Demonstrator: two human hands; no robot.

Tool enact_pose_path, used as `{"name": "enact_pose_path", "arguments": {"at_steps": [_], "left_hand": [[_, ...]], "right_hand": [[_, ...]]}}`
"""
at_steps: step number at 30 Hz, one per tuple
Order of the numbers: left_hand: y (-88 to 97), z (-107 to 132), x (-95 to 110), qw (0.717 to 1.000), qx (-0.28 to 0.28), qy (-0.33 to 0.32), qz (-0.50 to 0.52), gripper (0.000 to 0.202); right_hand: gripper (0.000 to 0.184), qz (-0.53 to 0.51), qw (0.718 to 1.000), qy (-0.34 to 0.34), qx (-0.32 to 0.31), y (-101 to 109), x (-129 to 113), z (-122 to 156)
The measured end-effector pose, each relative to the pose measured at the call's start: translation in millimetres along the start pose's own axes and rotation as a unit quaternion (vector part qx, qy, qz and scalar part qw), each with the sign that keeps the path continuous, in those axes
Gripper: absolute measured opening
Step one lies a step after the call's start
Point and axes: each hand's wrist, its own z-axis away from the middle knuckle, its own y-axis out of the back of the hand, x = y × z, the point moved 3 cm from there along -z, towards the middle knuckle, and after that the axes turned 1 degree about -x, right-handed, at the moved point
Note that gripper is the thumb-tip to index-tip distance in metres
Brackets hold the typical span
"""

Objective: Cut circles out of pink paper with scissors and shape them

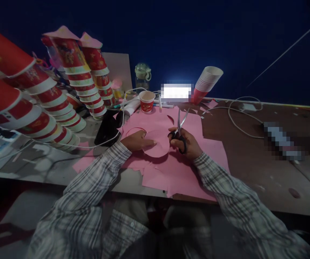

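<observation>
My left hand (138, 140) pinches a round pink paper cutout (158, 144) by its left edge, just above the table. My right hand (185, 142) grips black-handled scissors (181, 126) by the loops, with the blades spread and pointing away from me, just right of the cutout. Under both hands lie large pink paper sheets (187, 169) with curved cuts and scraps.
Tall leaning stacks of red-and-white paper cups (71, 82) fill the left side. A single red cup (146, 101), a green-lidded jar (142, 75), markers and a tilted cup stack (206, 84) stand at the back. White cables (238, 115) run across the brown table on the right.
</observation>
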Motion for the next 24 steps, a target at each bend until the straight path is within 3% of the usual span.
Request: {"name": "enact_pose_path", "arguments": {"at_steps": [5,9,11,14,17,20,24], "left_hand": [[-10.0,4,7,0.998,-0.059,-0.017,-0.026,0.033],[-18.7,2,12,0.985,-0.126,-0.071,0.098,0.044],[-19.2,-1,12,0.976,-0.119,-0.094,0.159,0.060],[-16.9,-6,10,0.964,-0.065,-0.094,0.240,0.071],[-18.8,-6,8,0.941,-0.011,-0.057,0.333,0.070],[-30.7,-5,11,0.915,-0.023,-0.043,0.401,0.065],[-52.2,-3,15,0.899,-0.037,-0.048,0.434,0.051]], "right_hand": [[0.040,0.034,0.999,-0.022,-0.016,-7,-1,3],[0.040,0.053,0.998,-0.028,-0.026,-8,-4,5],[0.042,0.059,0.998,-0.030,-0.019,-7,-5,5],[0.044,0.066,0.998,-0.018,0.012,-4,-6,6],[0.041,0.075,0.993,0.012,0.089,0,-8,5],[0.035,0.094,0.977,0.053,0.181,2,-9,6],[0.034,0.113,0.970,0.066,0.206,-3,-8,7]]}}
